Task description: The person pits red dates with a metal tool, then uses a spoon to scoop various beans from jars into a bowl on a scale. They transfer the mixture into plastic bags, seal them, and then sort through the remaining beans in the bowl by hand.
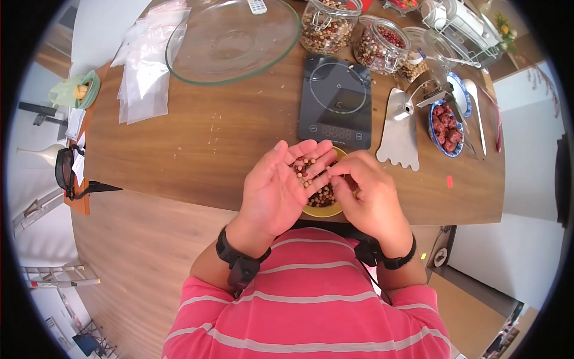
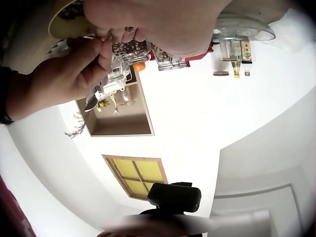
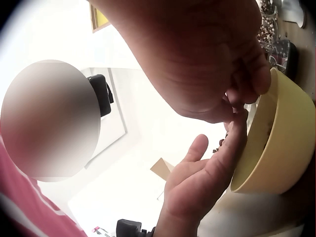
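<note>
My left hand (image 1: 272,191) is palm up, its fingers extended, with several small round red and tan beans (image 1: 303,167) lying on them. Close against those fingers, my right hand (image 1: 371,194) has its thumb and forefinger curled together in a pinch around a small bean, largely covered by the fingertips. Beneath both hands is a yellow bowl (image 1: 326,211) with more beans (image 1: 323,196) inside; the hands hide part of it. In the right wrist view, the bowl (image 3: 291,143) stands right beside the left fingers.
A black electronic scale (image 1: 336,102) lies beyond the bowl. Behind it stand glass jars (image 1: 326,30) of beans. A scalloped metal scraper (image 1: 399,131) and a blue-patterned bowl of dark red pieces (image 1: 445,128) are on the right. A large glass dish (image 1: 233,54) and plastic bags (image 1: 146,78) occupy the far left.
</note>
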Demonstrator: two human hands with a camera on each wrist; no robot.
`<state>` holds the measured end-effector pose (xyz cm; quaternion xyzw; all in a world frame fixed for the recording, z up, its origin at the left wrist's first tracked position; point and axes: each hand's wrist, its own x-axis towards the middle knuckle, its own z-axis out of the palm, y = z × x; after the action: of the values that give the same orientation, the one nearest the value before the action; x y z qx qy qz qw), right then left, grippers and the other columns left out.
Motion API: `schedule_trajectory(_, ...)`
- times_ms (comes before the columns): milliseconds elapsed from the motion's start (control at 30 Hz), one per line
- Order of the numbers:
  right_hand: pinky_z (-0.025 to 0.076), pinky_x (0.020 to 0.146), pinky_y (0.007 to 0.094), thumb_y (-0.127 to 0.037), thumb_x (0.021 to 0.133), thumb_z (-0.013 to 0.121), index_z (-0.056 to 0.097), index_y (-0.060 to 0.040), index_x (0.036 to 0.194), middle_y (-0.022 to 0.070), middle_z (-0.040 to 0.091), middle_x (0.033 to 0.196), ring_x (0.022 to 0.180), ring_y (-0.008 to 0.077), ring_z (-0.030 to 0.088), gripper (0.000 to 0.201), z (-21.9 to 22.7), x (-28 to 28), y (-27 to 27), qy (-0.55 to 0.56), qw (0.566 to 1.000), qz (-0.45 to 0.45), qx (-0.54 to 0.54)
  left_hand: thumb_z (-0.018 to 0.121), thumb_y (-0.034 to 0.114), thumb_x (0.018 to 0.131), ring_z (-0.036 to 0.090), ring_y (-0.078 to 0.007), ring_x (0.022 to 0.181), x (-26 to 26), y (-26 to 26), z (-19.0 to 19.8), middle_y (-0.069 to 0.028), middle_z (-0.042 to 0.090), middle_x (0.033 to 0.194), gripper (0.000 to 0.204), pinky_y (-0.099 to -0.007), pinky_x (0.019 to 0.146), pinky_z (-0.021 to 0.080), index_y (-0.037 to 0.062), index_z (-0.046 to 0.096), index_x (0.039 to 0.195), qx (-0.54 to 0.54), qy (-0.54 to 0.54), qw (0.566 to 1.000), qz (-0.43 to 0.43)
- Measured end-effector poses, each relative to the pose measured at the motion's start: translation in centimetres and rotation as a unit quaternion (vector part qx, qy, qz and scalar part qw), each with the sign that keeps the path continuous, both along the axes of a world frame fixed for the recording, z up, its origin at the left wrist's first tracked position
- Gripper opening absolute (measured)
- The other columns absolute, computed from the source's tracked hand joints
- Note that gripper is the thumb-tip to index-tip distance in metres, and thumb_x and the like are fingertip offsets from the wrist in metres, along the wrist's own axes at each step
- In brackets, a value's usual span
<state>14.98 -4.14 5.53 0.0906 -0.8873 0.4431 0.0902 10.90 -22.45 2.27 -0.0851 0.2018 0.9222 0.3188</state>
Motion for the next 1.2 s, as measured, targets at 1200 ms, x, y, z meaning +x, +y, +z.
schedule_trajectory(1200, 0.056, 0.066, 0.0399, -0.008, 0.075, 0.071, 0.067, -0.0031, 0.089, 0.0086, 0.065, 0.092, 0.082, 0.0281, 0.068, 0.015, 2.8, -2.2, 0.2, 0.098, 0.953, 0.157, 0.242, 0.04, 0.051, 0.108, 0.054, -0.0226, 0.124, 0.6, 0.4, 0.4, -0.0123, 0.057, 0.138, 0.07, -0.041, 0.113, 0.039, -0.0065, 0.044, 0.148, -0.021, 0.036, 0.996, -0.074)
